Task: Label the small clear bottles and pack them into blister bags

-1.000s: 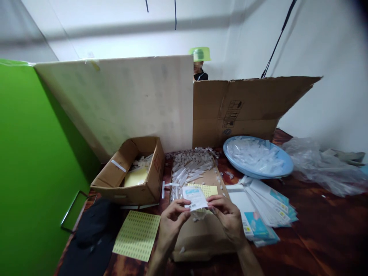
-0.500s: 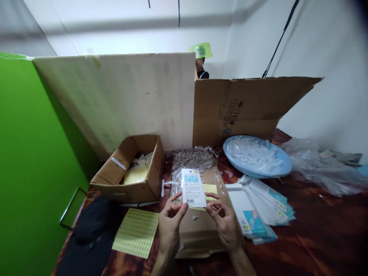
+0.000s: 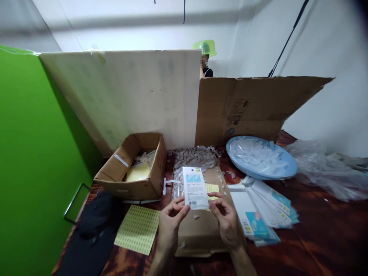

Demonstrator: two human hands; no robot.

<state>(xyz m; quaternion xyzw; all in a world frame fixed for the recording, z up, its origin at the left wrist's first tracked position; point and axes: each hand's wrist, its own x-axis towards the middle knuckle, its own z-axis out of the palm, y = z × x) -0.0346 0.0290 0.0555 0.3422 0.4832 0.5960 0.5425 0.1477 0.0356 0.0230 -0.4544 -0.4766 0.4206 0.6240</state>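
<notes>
Upright before me is a small white packaging pouch (image 3: 196, 189) with blue pictures, printed text, a barcode and a hang hole. My left hand (image 3: 170, 224) pinches its lower left corner between thumb and fingers. At the lower right edge, my right hand (image 3: 228, 222) grips it the same way. Behind the pouch, a yellow sticker sheet (image 3: 213, 189) is partly hidden on a flattened cardboard piece (image 3: 201, 234). A pile of small clear pieces (image 3: 195, 157) covers the cardboard's far end. Another yellow sticker sheet (image 3: 137, 230) lies left of my left hand.
On the left stand an open cardboard box (image 3: 158, 174) and a black cap (image 3: 94, 222). To the right are fanned-out white-and-blue packages (image 3: 258, 214), a blue basin (image 3: 290, 168) of clear pieces and crumpled plastic (image 3: 324, 168). A person (image 3: 206, 72) shows behind the cardboard partition (image 3: 258, 107).
The view has shifted slightly, so most things sit a little further right. The pouch is turned a bit more upright, its print clearer. Both hands keep their hold.
</notes>
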